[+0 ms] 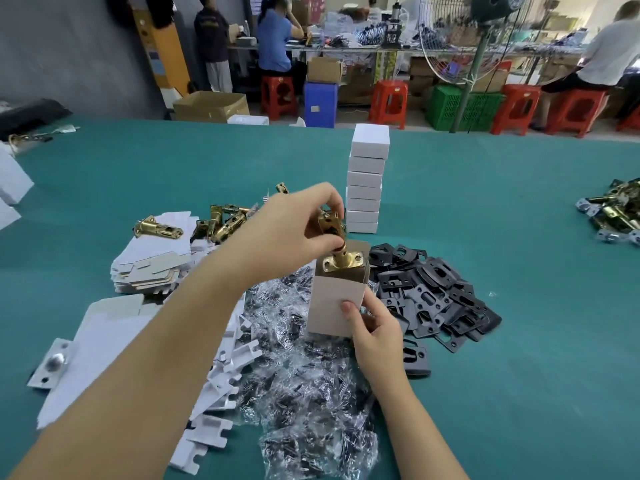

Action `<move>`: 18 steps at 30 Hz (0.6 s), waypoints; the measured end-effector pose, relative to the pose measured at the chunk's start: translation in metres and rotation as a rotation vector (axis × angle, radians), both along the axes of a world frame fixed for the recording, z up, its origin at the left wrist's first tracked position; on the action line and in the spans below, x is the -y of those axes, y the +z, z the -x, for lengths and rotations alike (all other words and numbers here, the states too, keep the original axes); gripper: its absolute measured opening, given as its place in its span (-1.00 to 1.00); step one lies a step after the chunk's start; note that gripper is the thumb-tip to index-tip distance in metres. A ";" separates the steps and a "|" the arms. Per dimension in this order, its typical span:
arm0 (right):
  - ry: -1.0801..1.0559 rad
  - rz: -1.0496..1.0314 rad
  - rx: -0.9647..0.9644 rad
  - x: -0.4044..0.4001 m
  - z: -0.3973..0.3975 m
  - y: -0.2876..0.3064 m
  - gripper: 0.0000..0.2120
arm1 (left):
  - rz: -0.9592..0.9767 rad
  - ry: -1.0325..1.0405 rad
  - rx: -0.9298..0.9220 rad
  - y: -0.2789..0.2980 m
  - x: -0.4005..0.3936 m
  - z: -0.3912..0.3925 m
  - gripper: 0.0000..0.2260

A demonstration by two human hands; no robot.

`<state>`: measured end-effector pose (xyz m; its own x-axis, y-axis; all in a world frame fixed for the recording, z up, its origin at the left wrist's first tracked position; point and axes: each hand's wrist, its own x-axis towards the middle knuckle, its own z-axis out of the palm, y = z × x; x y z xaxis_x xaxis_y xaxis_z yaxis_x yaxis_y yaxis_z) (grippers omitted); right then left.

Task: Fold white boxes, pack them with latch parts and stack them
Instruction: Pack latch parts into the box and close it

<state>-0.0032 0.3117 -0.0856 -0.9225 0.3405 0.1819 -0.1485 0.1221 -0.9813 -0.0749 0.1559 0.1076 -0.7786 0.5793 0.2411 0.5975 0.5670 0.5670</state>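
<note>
Green bench [485,341] lies bare at right. Upright white box [334,306], top open, stands mid-bench, right hand [375,336] gripping its near corner. Left hand [294,233] fingers pinch a brass latch [337,252] in its mouth. Stack [366,178] just behind.

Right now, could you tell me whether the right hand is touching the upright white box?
Touching. The head view shows the right hand holding the white box, thumb pressed flat on its front face, fingers wrapped behind the right edge.
</note>
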 end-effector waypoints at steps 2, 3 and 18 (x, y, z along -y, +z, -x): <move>0.002 0.011 -0.002 0.001 0.000 0.003 -0.70 | 0.105 0.016 -0.069 -0.006 -0.004 0.000 -0.81; 0.007 0.015 -0.004 0.001 -0.001 0.005 -0.72 | 0.146 0.014 -0.087 -0.008 -0.007 0.000 -0.82; -0.151 -0.065 -0.084 -0.006 0.001 -0.005 -0.58 | 0.343 0.095 -0.227 -0.055 -0.027 0.009 -0.77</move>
<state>-0.0038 0.3173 -0.0905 -0.8421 0.4594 0.2826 -0.2051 0.2119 -0.9555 -0.0835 0.1832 0.0525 -0.7819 0.5840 0.2180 0.6213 0.7586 0.1961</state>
